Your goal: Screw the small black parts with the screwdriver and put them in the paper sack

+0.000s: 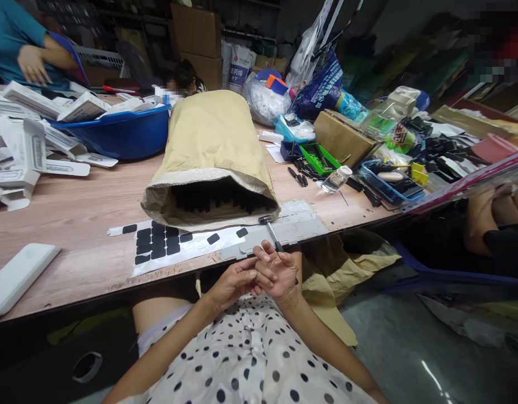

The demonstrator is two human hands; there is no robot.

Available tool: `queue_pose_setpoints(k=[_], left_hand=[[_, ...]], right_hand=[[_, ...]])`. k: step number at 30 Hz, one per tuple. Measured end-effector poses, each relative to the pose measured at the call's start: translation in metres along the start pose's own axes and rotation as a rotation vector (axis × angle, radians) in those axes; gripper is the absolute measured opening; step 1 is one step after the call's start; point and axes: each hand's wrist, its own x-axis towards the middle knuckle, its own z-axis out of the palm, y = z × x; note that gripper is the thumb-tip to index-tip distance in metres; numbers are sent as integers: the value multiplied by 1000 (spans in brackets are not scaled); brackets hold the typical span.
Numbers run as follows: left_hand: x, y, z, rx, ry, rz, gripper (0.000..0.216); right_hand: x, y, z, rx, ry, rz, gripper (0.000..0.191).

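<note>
My left hand (236,282) and my right hand (278,274) meet above my lap, just below the table edge. The left fingers are closed on the fingers of the right hand. My right palm faces up, its fingers apart and loosely bent, with no object visible in it. Just beyond lies a small hammer (272,231), its dark handle end partly hidden by the right fingertips. A white backing sheet (169,259) bears several black rounded stickers (158,238). Behind it a large padded paper bag (214,134) lies with its mouth towards me, dark pieces inside.
A blue basin (120,134) and white boxes (21,151) crowd the left. A white phone-like device (21,278) lies near the front edge. At right are a green tray (320,159), a clear bottle (337,179) and a blue basket (391,182). Other people sit at far left and right.
</note>
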Motion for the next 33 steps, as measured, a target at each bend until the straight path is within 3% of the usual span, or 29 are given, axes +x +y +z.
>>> queue_pose_setpoints(k=[6, 11, 20, 33], left_hand=[[1, -1, -8, 6, 83, 5, 44], [2, -6, -16, -20, 36, -31, 46], [5, -9, -20, -84, 26, -38, 47], [10, -7, -15, -105, 20, -32, 54]], right_hand=[[3, 5, -3, -37, 23, 113, 33], [-1, 10, -12, -38, -8, 200, 36], [-6, 11, -9, 103, -142, 167, 33], [-5, 18, -17, 104, -156, 190, 33]])
